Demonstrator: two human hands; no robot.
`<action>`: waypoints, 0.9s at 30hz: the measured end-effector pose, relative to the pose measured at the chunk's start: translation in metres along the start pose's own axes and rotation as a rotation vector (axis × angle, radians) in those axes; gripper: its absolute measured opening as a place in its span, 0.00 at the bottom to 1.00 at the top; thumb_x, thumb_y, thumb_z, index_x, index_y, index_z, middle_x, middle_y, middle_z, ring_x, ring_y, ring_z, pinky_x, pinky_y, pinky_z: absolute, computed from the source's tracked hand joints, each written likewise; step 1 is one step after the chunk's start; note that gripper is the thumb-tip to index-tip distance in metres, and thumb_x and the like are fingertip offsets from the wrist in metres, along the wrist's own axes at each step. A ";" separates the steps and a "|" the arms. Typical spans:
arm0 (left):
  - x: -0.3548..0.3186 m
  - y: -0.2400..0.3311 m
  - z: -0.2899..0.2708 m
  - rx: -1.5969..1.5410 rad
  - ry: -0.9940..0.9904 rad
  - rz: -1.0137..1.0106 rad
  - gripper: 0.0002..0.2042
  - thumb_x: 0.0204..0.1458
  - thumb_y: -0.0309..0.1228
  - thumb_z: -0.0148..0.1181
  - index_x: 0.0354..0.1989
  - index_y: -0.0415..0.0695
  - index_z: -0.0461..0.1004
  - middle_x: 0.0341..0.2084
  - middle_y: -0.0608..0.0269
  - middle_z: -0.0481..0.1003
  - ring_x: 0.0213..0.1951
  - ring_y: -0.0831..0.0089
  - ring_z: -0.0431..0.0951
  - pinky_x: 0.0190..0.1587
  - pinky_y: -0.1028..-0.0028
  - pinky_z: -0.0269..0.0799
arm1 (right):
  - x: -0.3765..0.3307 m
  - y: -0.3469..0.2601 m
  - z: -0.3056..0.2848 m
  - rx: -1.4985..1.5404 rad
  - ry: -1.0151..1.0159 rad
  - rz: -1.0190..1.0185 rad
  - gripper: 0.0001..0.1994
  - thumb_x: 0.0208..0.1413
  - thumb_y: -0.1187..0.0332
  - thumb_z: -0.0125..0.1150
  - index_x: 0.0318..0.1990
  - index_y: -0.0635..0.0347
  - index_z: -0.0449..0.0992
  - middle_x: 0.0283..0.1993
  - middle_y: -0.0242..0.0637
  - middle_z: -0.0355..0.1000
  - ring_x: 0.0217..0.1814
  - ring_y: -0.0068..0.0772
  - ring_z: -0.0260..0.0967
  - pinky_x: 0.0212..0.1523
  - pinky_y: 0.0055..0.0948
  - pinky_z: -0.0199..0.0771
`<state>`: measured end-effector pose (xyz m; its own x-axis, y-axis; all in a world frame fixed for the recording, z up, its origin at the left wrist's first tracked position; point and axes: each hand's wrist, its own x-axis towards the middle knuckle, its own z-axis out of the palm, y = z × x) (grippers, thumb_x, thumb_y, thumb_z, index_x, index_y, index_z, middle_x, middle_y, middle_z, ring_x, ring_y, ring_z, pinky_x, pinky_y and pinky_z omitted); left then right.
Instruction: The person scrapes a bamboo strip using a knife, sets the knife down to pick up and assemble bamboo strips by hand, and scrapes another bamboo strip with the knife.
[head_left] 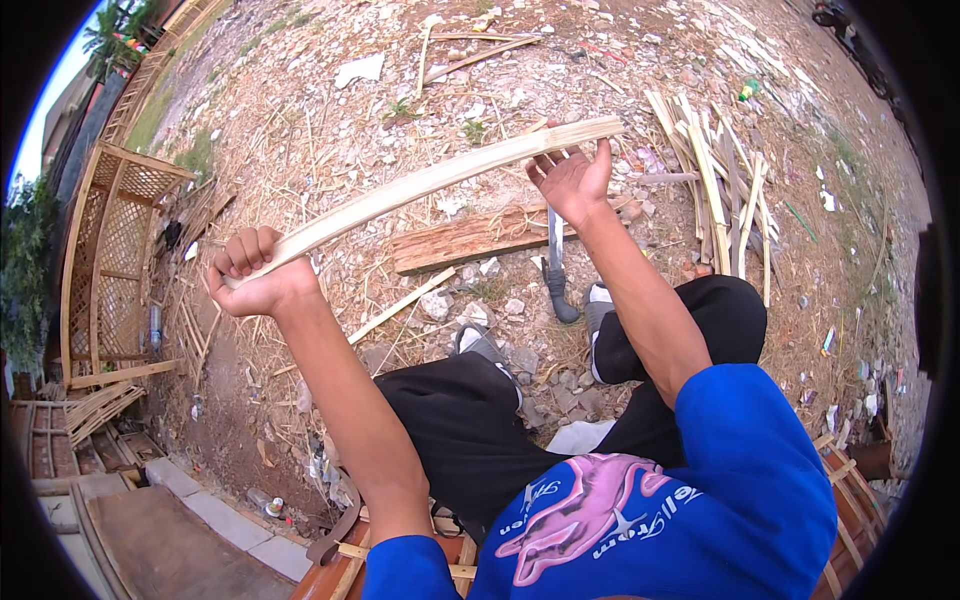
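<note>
A long, pale split strip of wood or bamboo is raised in front of me, slanting up from left to right. My left hand is closed around its near left end. Toward the far right end, my right hand holds it loosely, palm up, with fingers spread against the strip and thumb raised beside it. Below, on the ground, lies a thick, rough wooden block. A machete-like blade with a dark curved handle rests against the block between my feet.
Split strips are heaped to the right. A lattice wooden frame stands at the left, above a paved edge. Stones, shavings and litter cover the ground. Slatted wood shows beside me at the lower right.
</note>
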<state>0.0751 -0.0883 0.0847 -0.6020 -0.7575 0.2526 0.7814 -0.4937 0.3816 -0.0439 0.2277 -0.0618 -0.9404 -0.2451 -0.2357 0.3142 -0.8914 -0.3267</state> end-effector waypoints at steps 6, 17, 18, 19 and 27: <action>-0.001 -0.005 0.001 -0.084 0.015 -0.002 0.15 0.52 0.39 0.41 0.15 0.53 0.49 0.12 0.73 0.48 0.17 0.79 0.49 0.21 0.77 0.46 | -0.038 -0.065 0.063 -0.049 0.156 -0.221 0.28 0.59 0.40 0.43 0.50 0.57 0.63 0.49 0.40 0.64 0.48 0.38 0.64 0.43 0.38 0.69; -0.006 -0.018 -0.005 0.674 0.455 -0.205 0.15 0.55 0.35 0.53 0.48 0.43 0.63 0.40 0.66 0.67 0.43 0.76 0.66 0.47 0.71 0.64 | -0.064 -0.149 0.057 -0.570 0.157 -0.460 0.14 0.57 0.65 0.61 0.48 0.60 0.72 0.41 0.34 0.69 0.41 0.29 0.70 0.41 0.25 0.78; -0.004 -0.021 -0.011 0.676 0.459 -0.208 0.15 0.55 0.35 0.53 0.48 0.43 0.63 0.40 0.66 0.67 0.43 0.76 0.66 0.47 0.71 0.64 | -0.066 -0.152 0.060 -0.658 0.129 -0.516 0.15 0.57 0.65 0.62 0.49 0.61 0.72 0.40 0.34 0.70 0.40 0.29 0.71 0.41 0.25 0.79; 0.002 -0.024 -0.021 0.840 0.354 -0.140 0.14 0.55 0.35 0.54 0.48 0.43 0.64 0.39 0.66 0.67 0.42 0.76 0.66 0.46 0.72 0.64 | -0.063 -0.152 0.059 -0.778 0.138 -0.568 0.17 0.56 0.63 0.64 0.48 0.64 0.73 0.38 0.34 0.73 0.37 0.29 0.73 0.37 0.26 0.80; -0.073 -0.090 0.023 1.329 -0.843 -0.277 0.25 0.49 0.34 0.65 0.56 0.45 0.65 0.48 0.58 0.71 0.52 0.67 0.70 0.52 0.66 0.69 | -0.059 -0.075 0.062 -1.629 -0.351 -0.798 0.08 0.52 0.68 0.67 0.36 0.64 0.79 0.28 0.37 0.78 0.30 0.20 0.73 0.29 0.24 0.71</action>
<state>0.0452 0.0214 0.0528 -0.9613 -0.0478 0.2713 0.2165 0.4776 0.8515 -0.0201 0.2852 0.0331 -0.8244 -0.2496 0.5081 -0.5657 0.3318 -0.7549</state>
